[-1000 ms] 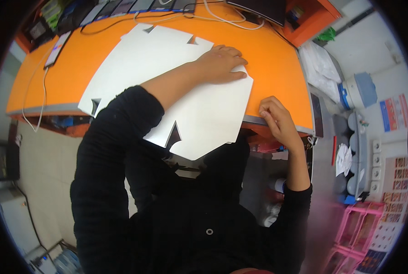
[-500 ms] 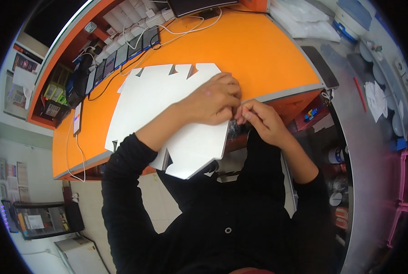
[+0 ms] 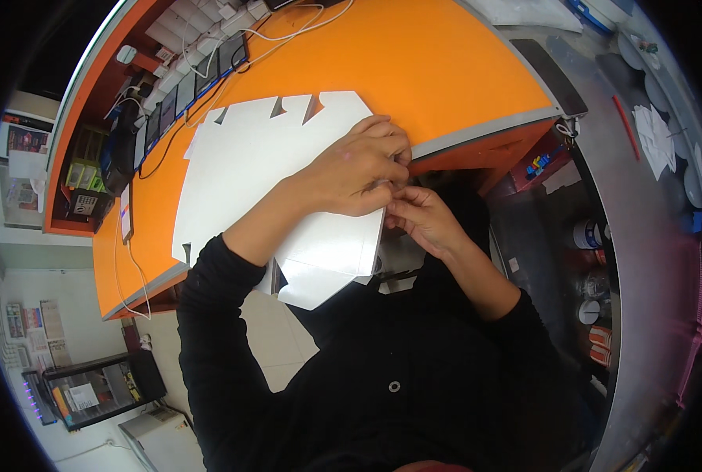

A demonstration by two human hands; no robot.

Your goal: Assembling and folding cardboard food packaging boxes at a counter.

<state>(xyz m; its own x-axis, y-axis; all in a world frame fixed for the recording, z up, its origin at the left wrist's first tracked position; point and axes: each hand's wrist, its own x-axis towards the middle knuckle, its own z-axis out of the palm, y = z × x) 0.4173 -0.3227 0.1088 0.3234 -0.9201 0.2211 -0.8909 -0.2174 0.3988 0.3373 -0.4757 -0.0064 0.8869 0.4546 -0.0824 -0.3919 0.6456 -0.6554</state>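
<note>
A flat white cardboard sheet (image 3: pixel 248 157) with notched edges lies partly on the orange desk and overhangs its front edge toward my lap. My left hand (image 3: pixel 359 169) rests across its right part, with the fingers curled over the right edge and closed on it. Right beside its thumb, my right hand (image 3: pixel 428 224) meets the same edge in a pinch. Whatever sits between those right fingertips is hidden.
The orange desk (image 3: pixel 414 63) holds a row of phones or tablets (image 3: pixel 182 98) with cables at the back left. A phone (image 3: pixel 126 212) lies on the left end. To the right runs a grey counter (image 3: pixel 642 259) with a red stick (image 3: pixel 625 126) and crumpled white paper (image 3: pixel 654 141).
My right hand has moved left and slightly down, closer to the sheet's edge. My left hand keeps its hold. The whole view has shifted a little.
</note>
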